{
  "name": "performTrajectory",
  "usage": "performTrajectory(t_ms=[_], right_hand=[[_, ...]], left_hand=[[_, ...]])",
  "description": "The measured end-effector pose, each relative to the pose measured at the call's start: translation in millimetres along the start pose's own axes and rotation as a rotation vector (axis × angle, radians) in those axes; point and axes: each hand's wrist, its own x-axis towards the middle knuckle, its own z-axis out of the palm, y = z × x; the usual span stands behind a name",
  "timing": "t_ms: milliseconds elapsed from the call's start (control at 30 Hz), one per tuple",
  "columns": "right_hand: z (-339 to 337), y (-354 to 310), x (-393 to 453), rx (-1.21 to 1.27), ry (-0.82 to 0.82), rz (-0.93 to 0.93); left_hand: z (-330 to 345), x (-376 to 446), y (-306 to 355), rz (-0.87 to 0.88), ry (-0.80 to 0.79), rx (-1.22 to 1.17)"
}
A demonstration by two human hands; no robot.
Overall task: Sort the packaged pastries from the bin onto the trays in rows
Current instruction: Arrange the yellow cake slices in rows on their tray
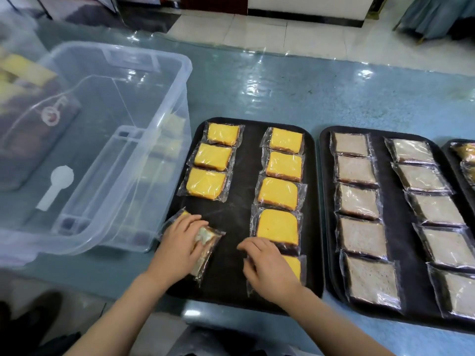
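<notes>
A black tray [239, 191] holds two rows of yellow cake slices in clear wrap. Three lie in the left row [208, 163] and several in the right row [281, 186]. My left hand [180, 242] rests with spread fingers on a wrapped slice [205, 242] at the tray's front left, below the left row. My right hand [267, 265] covers the nearest slice [295, 265] of the right row, fingers bent over its left edge. The clear plastic bin [102, 140] stands left of the tray; its inside looks bare except for a white label.
A second black tray [326, 201] to the right carries two rows of pale wrapped slices [359, 201]. A third tray [452, 152] shows at the far right edge. Another bin with yellow packages [23, 73] sits at the far left. The counter has a glossy blue cover.
</notes>
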Motion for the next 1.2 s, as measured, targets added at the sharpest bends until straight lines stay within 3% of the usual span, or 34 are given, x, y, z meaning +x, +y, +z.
performTrajectory(t_ms=[100, 233, 433, 600, 800, 1033, 1200], right_hand=[[7, -22, 24, 0.181, -0.086, 0.116], [19, -45, 49, 0.383, -0.131, 0.403], [31, -51, 69, 0.451, -0.139, 0.602], [41, -52, 66, 0.344, -0.08, 0.497], [41, -43, 56, 0.131, -0.086, 0.372], [27, -41, 61, 0.058, -0.24, 0.228], [16, -42, 67, -0.019, -0.371, 0.256]], left_hand=[[-8, 4, -15, -0.219, -0.048, -0.038], [-15, 9, -24, -0.376, -0.173, -0.07], [-19, 18, -19, -0.438, -0.231, -0.055], [-17, 19, -14, -0.409, -0.218, -0.047], [-16, 15, -13, -0.386, -0.353, -0.086], [-17, 14, -21, -0.39, -0.416, -0.152], [-15, 15, -23, -0.419, -0.42, -0.227]])
